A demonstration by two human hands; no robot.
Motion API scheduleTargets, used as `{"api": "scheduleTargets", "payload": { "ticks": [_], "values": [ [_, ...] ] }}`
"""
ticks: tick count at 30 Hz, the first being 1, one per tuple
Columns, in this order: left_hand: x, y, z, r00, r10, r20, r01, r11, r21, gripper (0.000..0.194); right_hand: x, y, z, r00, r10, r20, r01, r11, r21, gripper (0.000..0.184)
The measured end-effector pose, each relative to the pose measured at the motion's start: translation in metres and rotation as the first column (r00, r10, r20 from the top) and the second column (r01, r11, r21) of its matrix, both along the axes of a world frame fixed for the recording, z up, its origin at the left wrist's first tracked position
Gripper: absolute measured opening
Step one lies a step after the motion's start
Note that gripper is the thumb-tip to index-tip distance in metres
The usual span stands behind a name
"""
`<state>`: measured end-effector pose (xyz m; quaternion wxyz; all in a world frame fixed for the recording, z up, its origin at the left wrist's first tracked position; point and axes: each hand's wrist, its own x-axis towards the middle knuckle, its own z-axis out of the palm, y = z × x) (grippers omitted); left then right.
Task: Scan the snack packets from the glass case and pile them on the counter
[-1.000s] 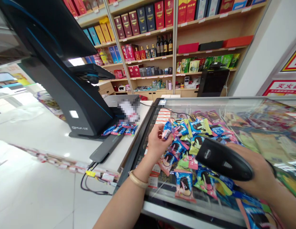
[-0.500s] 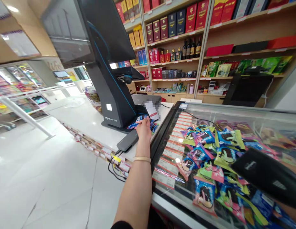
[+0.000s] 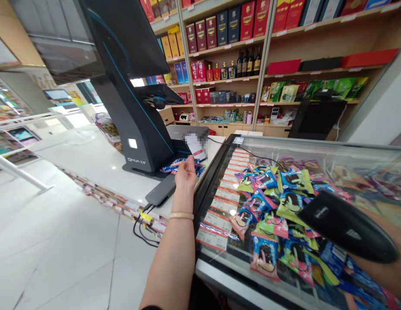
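Lying near the right edge of the white bench (image 3: 71, 148), just beside the foot of the monitor stand (image 3: 135, 131), are small blue packets (image 3: 170, 165), with the left hand (image 3: 185, 173) right over them. From where I stand, I can't tell whether that grip is apart, together or on a packet; the wrappers hide its tips. The right grip (image 3: 386, 260) looks clamped on the black scanner (image 3: 347, 228), above the loose heap (image 3: 265, 254) on the glass case (image 3: 219, 280). If a packet is in the left fingers, I'd set it low and flat, inward from that edge and clear of the pale slip (image 3: 195, 150) and grey box (image 3: 160, 191). Best hold the scanner high, so its nose doesn't drag the heap.
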<state>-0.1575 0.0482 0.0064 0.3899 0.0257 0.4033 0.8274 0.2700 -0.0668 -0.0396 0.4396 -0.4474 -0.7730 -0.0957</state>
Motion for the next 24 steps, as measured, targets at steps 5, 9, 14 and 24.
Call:
{"api": "scheduleTargets", "payload": {
  "ticks": [5, 9, 14, 24],
  "values": [
    [0.048, -0.014, -0.007, 0.827, -0.279, -0.489, 0.309, 0.951, -0.021, 0.008, -0.011, 0.000, 0.008, 0.999, 0.032, -0.028, -0.030, 0.997, 0.069, 0.023],
    [0.088, -0.034, -0.022, 0.085, -0.405, -0.910, 0.554, 0.779, -0.295, 0.024, -0.012, 0.007, 0.012, 0.998, 0.052, -0.040, -0.047, 0.993, 0.112, 0.021],
    [0.115, -0.055, -0.027, -0.471, -0.377, -0.798, 0.386, 0.725, -0.570, 0.051, -0.006, 0.021, 0.013, 0.987, 0.156, 0.024, -0.158, 0.978, 0.140, 0.023],
    [0.107, -0.051, -0.023, 0.055, -0.597, -0.800, 0.715, 0.583, -0.386, 0.038, -0.004, 0.021, 0.013, 0.986, 0.157, 0.058, -0.164, 0.977, 0.138, 0.024]
  ]
}}
